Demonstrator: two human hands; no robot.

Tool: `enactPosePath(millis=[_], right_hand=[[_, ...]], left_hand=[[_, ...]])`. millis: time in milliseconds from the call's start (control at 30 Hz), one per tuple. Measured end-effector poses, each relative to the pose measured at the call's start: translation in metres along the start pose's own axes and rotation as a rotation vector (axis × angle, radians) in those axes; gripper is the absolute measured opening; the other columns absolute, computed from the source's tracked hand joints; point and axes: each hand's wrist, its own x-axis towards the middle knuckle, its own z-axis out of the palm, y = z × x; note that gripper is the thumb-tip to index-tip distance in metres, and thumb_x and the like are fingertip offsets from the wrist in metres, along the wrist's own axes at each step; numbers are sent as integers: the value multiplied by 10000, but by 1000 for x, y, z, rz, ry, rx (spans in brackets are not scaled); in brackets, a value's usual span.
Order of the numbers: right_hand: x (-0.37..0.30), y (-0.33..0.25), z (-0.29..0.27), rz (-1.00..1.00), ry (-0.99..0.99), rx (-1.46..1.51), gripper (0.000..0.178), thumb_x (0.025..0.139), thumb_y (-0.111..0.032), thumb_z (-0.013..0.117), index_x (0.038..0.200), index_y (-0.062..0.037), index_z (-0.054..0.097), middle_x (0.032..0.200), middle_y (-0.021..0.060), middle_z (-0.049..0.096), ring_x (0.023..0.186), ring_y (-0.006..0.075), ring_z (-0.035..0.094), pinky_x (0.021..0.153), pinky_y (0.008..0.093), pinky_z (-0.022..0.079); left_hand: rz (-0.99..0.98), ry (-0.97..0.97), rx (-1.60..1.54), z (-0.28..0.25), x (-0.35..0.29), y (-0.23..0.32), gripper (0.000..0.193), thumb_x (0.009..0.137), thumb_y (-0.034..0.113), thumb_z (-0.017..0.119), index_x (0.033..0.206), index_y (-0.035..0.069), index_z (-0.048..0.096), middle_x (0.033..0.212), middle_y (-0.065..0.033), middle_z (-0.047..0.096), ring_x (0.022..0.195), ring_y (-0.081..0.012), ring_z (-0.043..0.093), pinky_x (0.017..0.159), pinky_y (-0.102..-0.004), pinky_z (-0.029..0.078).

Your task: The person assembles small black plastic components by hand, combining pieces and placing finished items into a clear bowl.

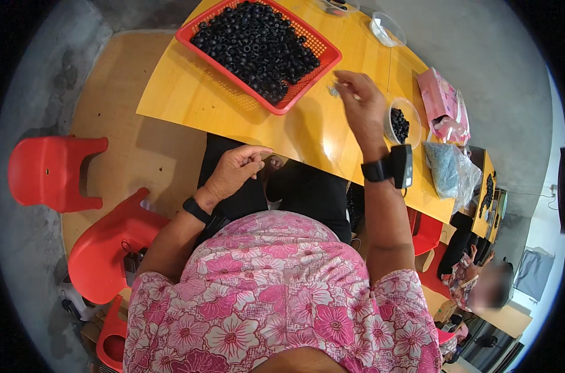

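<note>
My left hand [236,170] is over my lap by the table's near edge, thumb and index finger brought together. Whatever lies between its fingertips is too small to make out. Above the yellow table [301,133], my right hand [363,105] has its fingers bent in a pinch, and what they hold cannot be made out. Beside those fingertips is a little pile of tiny shiny pieces [333,91]. A red mesh basket [281,110] heaped with small black rings [251,50] stands to the left of my right hand. To its right sits a clear round tub [415,127] holding small black parts [399,124].
A pink bag [443,102] and a plastic bag of grey-blue bits [443,168] lie along the table's right side. A clear bowl [387,30] is at the far edge. Red stools [55,174] stand left on the floor. Another person [466,273] sits far right.
</note>
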Motion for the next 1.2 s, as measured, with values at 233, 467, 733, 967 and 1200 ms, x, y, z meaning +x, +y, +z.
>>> enactPosePath(millis=[233,467,733,967,1200], right_hand=[[52,6,57,-220,-336,-437,177,718,-108,613,879,-79,683,887,149,641,851,332,608,748,419,498],[76,-6,79,-56,-597,-770,227,686,-159,689,892,-64,679,844,149,650,844,331,623,722,419,503],[82,-19,86,-66,-670,-882,154,763,-68,576,862,-29,687,884,174,667,852,325,652,704,408,532],[77,-10,85,-104,-690,-903,168,763,-80,583,891,-39,684,908,180,665,867,329,651,708,403,534],[23,-22,39,-61,-394,27,150,818,-130,606,893,-1,616,832,99,651,773,198,619,690,317,491]], left_hand=[[-3,-26,-30,-2,2,2,292,858,28,550,1147,32,594,773,36,517,628,-38,493,590,-171,434],[-21,-18,-96,-5,1,-1,260,875,38,525,1120,27,611,777,28,564,623,-31,485,592,-162,432],[-9,-19,-111,-4,2,-5,274,873,51,535,1137,12,596,807,17,586,616,-35,493,587,-164,439],[-6,-5,-38,2,0,-1,289,874,63,543,1155,19,592,841,-3,625,618,-40,501,584,-166,447],[0,39,-105,0,-4,-6,275,876,69,543,1140,25,603,789,31,556,627,-36,491,604,-174,443]])
